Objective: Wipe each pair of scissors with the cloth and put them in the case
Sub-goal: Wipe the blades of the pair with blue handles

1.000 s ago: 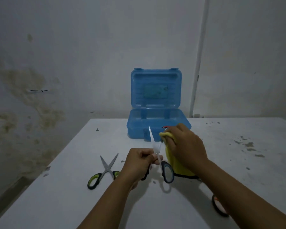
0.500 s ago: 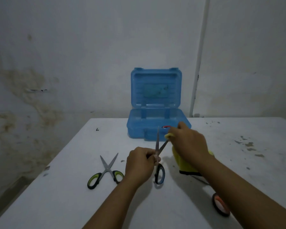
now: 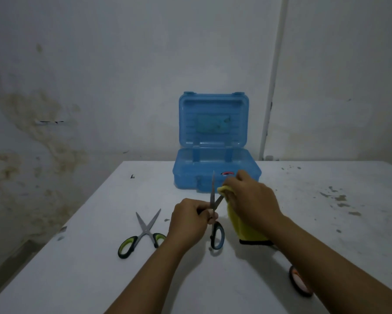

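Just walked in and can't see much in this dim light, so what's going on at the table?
A person is cleaning scissors. The left hand holds a blue-handled pair upright with its blades parted, while the right hand rubs one blade with a yellow cloth. A green-handled pair lies open on the table. The blue case stands open behind, with something red inside. An orange-handled loop shows under the right forearm.

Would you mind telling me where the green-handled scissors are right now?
In the head view, the green-handled scissors lie open on the white table, left of the left hand and nearer the camera than the blue case.
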